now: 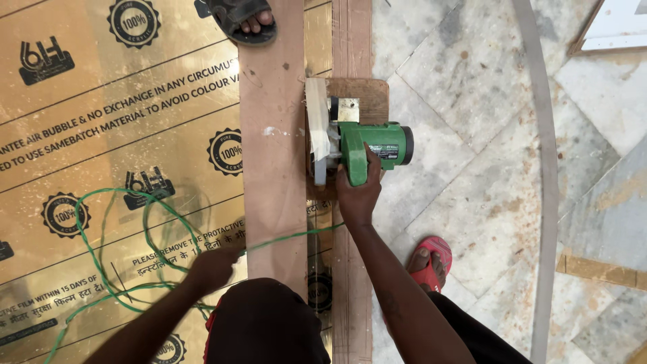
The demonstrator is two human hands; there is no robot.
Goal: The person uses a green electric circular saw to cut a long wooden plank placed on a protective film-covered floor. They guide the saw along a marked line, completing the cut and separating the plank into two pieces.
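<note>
Green circular saw point(367, 148): on a wooden strip point(273, 168) over the gold acrylic sheet point(101, 135), gripped by right hand point(357, 192). Left hand point(214, 266) clasps green power cord point(135, 222), lower left.

We count 1 green power saw point(364, 145), gripped by our right hand point(357, 195), and 1 green cord point(121, 256), held in our left hand point(212, 266); that makes 2 hands of our own. We see 1 gold sheet with printed film point(101, 135) and 1 long brown board point(273, 155) lying on it. We count 2 feet: 1 in a red sandal point(430, 266) on the marble floor point(485, 168), and 1 in a dark sandal point(244, 19) at the top edge. We also count 1 white panel point(617, 23) in the corner and 1 curved grey strip point(549, 168).
</note>
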